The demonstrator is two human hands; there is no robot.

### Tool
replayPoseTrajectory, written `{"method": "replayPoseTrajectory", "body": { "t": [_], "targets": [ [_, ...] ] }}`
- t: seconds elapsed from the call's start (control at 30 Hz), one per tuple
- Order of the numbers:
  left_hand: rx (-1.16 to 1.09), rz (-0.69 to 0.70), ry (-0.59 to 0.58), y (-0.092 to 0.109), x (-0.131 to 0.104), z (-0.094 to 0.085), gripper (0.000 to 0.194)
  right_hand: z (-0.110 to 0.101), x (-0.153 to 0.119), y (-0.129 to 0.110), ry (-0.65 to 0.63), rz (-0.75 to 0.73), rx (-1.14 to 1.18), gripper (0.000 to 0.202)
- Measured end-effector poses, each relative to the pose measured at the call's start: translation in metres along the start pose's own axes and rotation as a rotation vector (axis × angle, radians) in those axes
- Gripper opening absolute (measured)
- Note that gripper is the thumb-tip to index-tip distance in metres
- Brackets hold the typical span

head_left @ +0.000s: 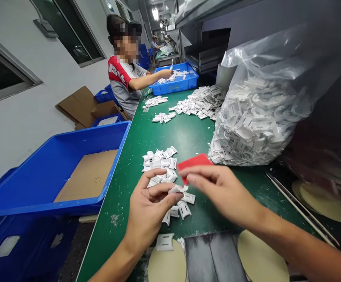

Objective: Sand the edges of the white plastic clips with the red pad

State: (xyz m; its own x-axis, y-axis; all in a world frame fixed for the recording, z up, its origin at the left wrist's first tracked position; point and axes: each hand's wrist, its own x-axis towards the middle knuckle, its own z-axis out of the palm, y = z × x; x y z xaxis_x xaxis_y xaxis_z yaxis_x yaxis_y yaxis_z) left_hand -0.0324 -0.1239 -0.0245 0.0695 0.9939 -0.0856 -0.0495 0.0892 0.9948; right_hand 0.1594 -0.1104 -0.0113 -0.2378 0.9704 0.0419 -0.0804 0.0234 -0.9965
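Note:
Between its thumb and fingers, my left hand (149,199) pinches a small white plastic part (177,189). My right hand (220,188) grips a flat red piece (195,162) just to the right of that part. Under and behind my hands lies a pile of similar white parts (160,162) with slots in them. One more white part (165,242) rests on a round yellowish disc (167,266) near the front edge. A dark grey plate (213,256) lies to the right of this disc.
A large bag of white parts (253,121) stands at the right on the green table (188,137). Metal rods (301,207) lie right. A big blue bin (55,156) is left. Farther back, a person (126,74) reaches into a blue tray (176,88).

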Motion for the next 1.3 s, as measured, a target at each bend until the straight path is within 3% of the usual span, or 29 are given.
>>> {"method": "replayPoseTrajectory", "body": {
  "t": [0.07, 0.1, 0.23, 0.33, 0.43, 0.6, 0.77, 0.83, 0.93, 0.97, 1.07, 1.13, 1.2, 1.27, 1.3],
  "targets": [
    [-0.006, -0.025, 0.002, 0.000, 0.001, -0.001, 0.064, -0.001, 0.000, 0.000, 0.163, 0.012, -0.014, 0.021],
    [-0.015, -0.027, -0.004, 0.000, 0.001, -0.001, 0.066, -0.002, 0.000, -0.001, 0.164, 0.013, 0.009, 0.023],
    [-0.071, 0.018, -0.098, -0.003, 0.000, -0.002, 0.067, -0.004, 0.000, 0.002, -0.090, 0.039, 0.011, 0.029],
    [-0.096, 0.038, -0.126, -0.004, 0.000, -0.003, 0.066, -0.004, 0.004, 0.008, 0.072, 0.077, -0.158, 0.028],
    [-0.131, 0.043, -0.134, -0.006, 0.001, -0.003, 0.064, 0.000, 0.003, 0.011, 0.182, 0.008, -0.194, 0.029],
    [-0.202, 0.008, -0.190, -0.009, 0.002, -0.005, 0.057, 0.007, -0.010, 0.004, 0.096, -0.129, -0.099, 0.028],
    [-0.258, -0.022, -0.240, -0.012, 0.002, -0.006, 0.032, 0.007, -0.010, 0.003, 0.122, -0.108, -0.001, 0.030],
    [-0.280, -0.042, -0.255, -0.011, 0.001, -0.005, 0.024, 0.006, -0.009, 0.004, 0.066, -0.079, 0.124, 0.030],
    [-0.338, -0.104, -0.296, -0.007, 0.000, -0.001, 0.024, 0.005, -0.007, 0.004, -0.174, 0.022, 0.316, 0.028],
    [-0.365, -0.132, -0.298, -0.006, -0.001, 0.001, 0.025, 0.005, -0.007, 0.003, -0.173, 0.052, 0.334, 0.027],
    [-0.469, -0.221, -0.313, -0.006, -0.001, 0.004, 0.027, 0.004, -0.006, 0.003, -0.012, 0.081, 0.365, 0.025],
    [-0.500, -0.250, -0.405, -0.007, -0.002, 0.005, 0.031, 0.004, -0.005, 0.005, -0.142, 0.081, 0.402, 0.029],
    [-0.453, -0.208, -0.503, -0.009, -0.003, 0.003, 0.034, 0.005, -0.002, 0.008, -0.232, 0.072, 0.337, 0.031],
    [-0.285, -0.043, -0.526, -0.010, -0.004, -0.001, 0.026, 0.006, 0.002, 0.011, -0.089, 0.074, 0.214, 0.030],
    [-0.154, 0.104, -0.491, -0.010, -0.004, -0.004, 0.021, 0.006, 0.004, 0.013, 0.010, 0.079, 0.172, 0.031]
  ]
}}
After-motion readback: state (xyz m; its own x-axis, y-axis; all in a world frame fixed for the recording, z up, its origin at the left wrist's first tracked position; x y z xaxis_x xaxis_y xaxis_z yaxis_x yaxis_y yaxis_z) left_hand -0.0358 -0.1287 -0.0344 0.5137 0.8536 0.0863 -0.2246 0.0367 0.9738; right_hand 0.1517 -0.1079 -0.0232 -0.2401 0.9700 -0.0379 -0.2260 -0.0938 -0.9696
